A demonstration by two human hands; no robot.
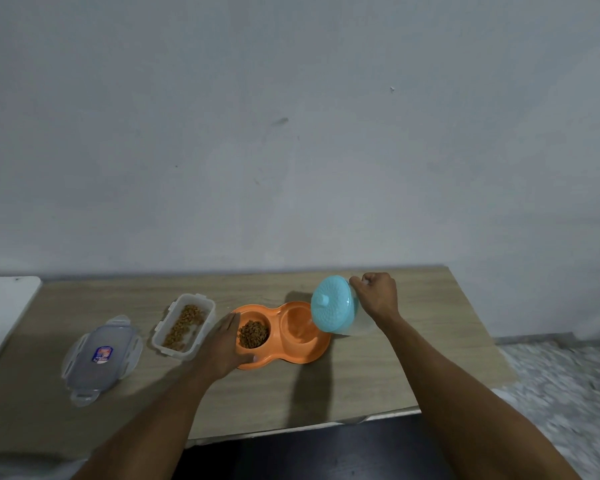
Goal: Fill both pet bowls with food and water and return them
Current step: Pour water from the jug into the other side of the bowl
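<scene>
A person stands at a wooden table set against a plain grey wall, both bare arms reaching forward over the tabletop. At centre sits an orange double pet bowl, its two round wells joined in one moulded tray. The left well is heaped with brown kibble; the right well holds no kibble, and whether water has reached it cannot be told.

The left hand lies flat against the bowl's left end, fingers spread and palm down, thumb along the near rim, steadying rather than gripping it.

The right hand is closed around the handle of a clear jug with a turquoise lid, held just above the table. The jug is tipped hard to the left so that the lid faces the camera and its lower edge hangs over the right well, the hand itself staying to the right of the bowl and clear of it.

Left of the bowl stands an open clear food container with kibble scattered along its bottom. Its snap-lock lid lies flat further left, well apart from either hand.
</scene>
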